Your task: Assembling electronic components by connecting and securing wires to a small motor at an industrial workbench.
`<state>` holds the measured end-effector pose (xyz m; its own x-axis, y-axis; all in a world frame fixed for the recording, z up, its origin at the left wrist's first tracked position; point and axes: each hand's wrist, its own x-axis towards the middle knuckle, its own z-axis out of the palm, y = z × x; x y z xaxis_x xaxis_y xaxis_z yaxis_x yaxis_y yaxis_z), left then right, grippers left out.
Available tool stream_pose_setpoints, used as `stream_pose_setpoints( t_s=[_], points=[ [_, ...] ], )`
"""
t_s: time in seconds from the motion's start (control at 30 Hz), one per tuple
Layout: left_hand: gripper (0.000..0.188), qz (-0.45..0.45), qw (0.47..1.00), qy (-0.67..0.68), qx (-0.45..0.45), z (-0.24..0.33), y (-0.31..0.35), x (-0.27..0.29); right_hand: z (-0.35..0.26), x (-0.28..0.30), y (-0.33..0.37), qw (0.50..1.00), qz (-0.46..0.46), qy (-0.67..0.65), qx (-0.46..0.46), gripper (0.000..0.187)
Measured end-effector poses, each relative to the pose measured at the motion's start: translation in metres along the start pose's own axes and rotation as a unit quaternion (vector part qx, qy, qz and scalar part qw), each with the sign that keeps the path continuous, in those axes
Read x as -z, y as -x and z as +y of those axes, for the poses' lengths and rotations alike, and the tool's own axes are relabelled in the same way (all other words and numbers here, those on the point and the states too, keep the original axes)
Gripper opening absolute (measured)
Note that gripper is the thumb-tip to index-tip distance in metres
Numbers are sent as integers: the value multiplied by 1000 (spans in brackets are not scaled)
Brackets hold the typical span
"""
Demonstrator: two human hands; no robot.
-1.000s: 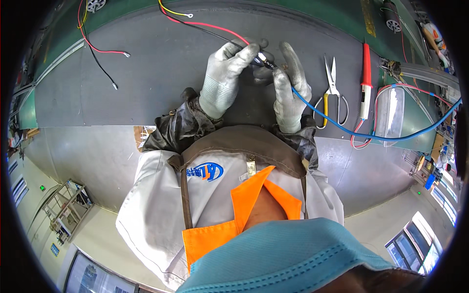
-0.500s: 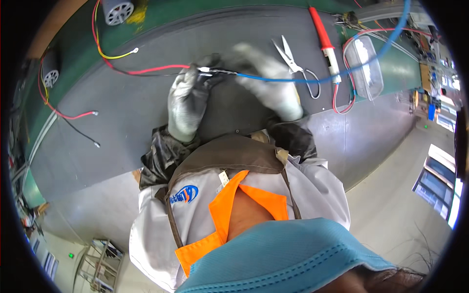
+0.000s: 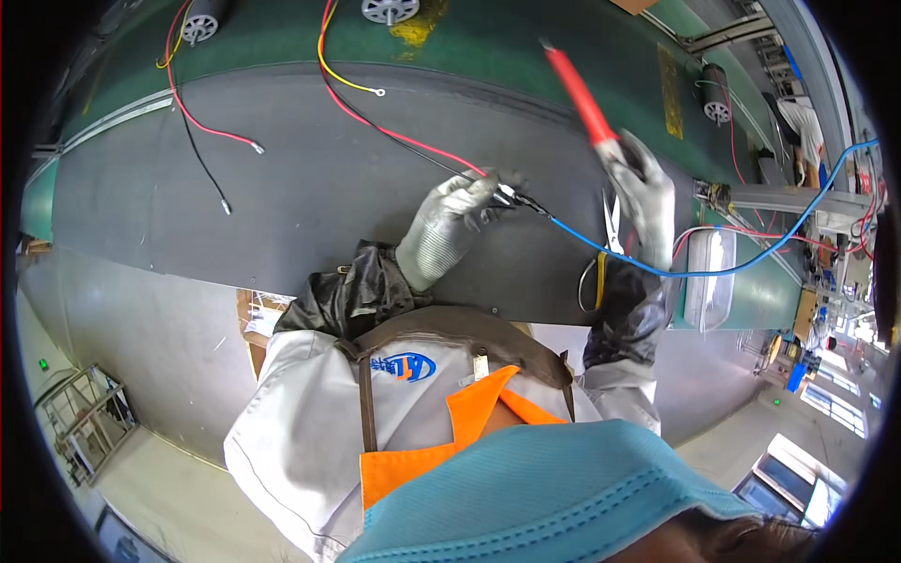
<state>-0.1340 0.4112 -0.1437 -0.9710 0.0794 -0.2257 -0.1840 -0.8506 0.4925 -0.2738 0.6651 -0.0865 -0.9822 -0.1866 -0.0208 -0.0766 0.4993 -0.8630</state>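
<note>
My left hand, in a grey work glove, is closed near the middle of the dark mat. It grips the end of a red wire, where a black wire runs alongside. A dark clip on the end of a blue cable joins the wire end at those fingers. My right hand, also gloved, holds a red test probe by its pale lower part, its thin tip pointing away and left. Partly behind my right arm lie scissors on the mat.
A motor with a yellow wire stands at the far edge, and another motor is left of it. A clear plastic box sits at the right. One more motor is at the far right.
My right hand has moved right and picked up the red test probe from the mat. The left hand still holds the wire end. The whole view has shifted.
</note>
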Motion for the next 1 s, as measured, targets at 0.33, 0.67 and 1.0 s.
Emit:
stream_pose_setpoints(
  t_s=[0.33,0.67,1.0],
  points=[
    [30,-22,1000,-11,17,7,-3,6,-31,-118,-116,977,-200,36,69,35],
    [35,-62,997,0,-35,-2,-1,11,-62,-47,-58,927,-78,328,163,29],
    [58,-60,995,-70,-23,-6,-7,-6,85,105,89,807,122,576,-42,39]
  ],
)
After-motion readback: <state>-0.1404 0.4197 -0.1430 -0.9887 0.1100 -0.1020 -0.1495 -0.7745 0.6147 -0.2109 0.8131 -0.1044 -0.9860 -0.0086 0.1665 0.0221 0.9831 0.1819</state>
